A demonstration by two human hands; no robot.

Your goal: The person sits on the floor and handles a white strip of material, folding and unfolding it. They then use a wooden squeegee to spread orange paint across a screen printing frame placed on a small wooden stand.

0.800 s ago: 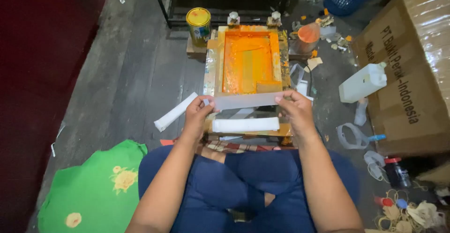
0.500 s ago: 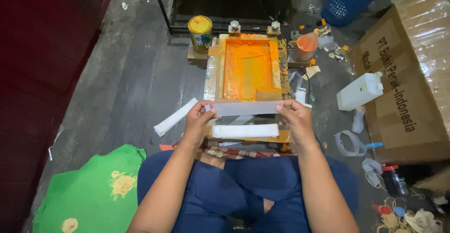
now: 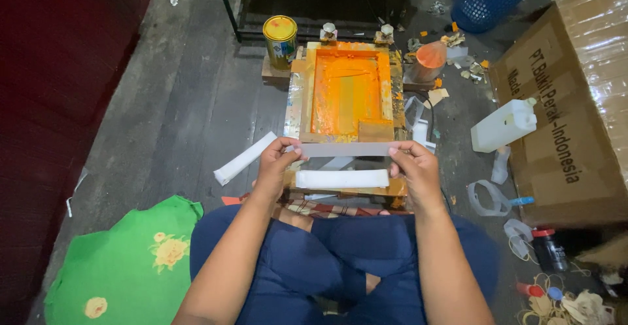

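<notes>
From the head view, your left hand (image 3: 278, 161) and right hand (image 3: 413, 167) each pinch an end of the long grey paper strip (image 3: 345, 149), stretched level just above the near edge of the orange-inked wooden printing frame (image 3: 345, 89); keep it taut and square to that edge; a white folded strip (image 3: 342, 178) lies just below; the yellow paint tin (image 3: 280, 33) and white plastic jug (image 3: 504, 124) stand well apart, nothing blocking you.
</notes>
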